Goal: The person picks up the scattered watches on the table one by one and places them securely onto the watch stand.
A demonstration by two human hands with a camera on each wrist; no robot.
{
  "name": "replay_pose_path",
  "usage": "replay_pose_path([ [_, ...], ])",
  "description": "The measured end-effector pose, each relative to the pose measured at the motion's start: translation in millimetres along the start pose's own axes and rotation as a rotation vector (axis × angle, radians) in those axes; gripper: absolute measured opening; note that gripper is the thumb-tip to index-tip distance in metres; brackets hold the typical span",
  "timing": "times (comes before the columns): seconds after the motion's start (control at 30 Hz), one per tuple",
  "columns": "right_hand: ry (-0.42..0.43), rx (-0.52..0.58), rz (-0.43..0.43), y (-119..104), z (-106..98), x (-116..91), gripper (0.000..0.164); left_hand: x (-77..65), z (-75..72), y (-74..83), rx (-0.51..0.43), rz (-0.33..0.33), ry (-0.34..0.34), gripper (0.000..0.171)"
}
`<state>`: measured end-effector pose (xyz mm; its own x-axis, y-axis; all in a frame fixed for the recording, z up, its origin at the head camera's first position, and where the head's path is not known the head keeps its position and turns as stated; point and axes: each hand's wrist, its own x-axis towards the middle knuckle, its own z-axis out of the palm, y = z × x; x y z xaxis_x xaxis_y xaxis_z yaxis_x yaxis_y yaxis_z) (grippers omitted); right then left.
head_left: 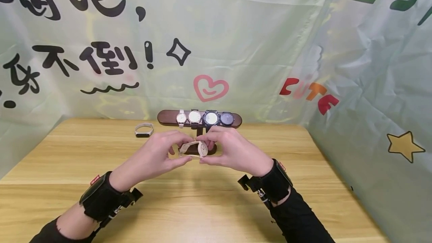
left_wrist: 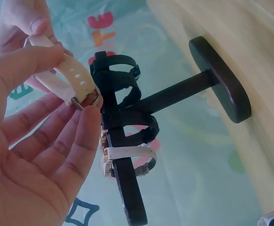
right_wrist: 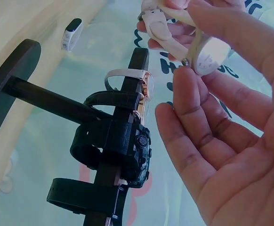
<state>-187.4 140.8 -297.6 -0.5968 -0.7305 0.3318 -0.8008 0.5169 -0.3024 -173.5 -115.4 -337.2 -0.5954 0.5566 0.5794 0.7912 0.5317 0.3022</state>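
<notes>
Cream watch [head_left: 203, 149]: strap [left_wrist: 77, 75] pinched in left hand's [head_left: 160, 154] grip, case [right_wrist: 212, 57] in right hand's [head_left: 233, 151]; behind, stand [head_left: 167, 117] bearing four watches [head_left: 194, 117]

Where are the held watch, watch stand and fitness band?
Held watch [head_left: 203, 149]: head view, on its dial.
Watch stand [left_wrist: 177, 93]: left wrist view, on its post.
Fitness band [head_left: 144, 135]: head view, on its dark face.

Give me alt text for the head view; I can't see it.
A person's left grip and right grip hold a cream watch between them, in front of a dark stand bearing four watches. The stand is on a wooden table, with a white wristband to its left.
</notes>
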Motion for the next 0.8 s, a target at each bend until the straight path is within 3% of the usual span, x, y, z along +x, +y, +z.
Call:
replay_pose_path([
  [0.43,0.061,-0.011,-0.006,-0.6,1.4,-0.2,0.045,-0.1,2.5,-0.3,-0.029,-0.016,-0.003,0.049],
  [0.8,0.123,-0.012,-0.04,0.3,5.2,1.0,0.048,0.6,7.6,1.6,-0.089,-0.012,0.066,0.048],
])
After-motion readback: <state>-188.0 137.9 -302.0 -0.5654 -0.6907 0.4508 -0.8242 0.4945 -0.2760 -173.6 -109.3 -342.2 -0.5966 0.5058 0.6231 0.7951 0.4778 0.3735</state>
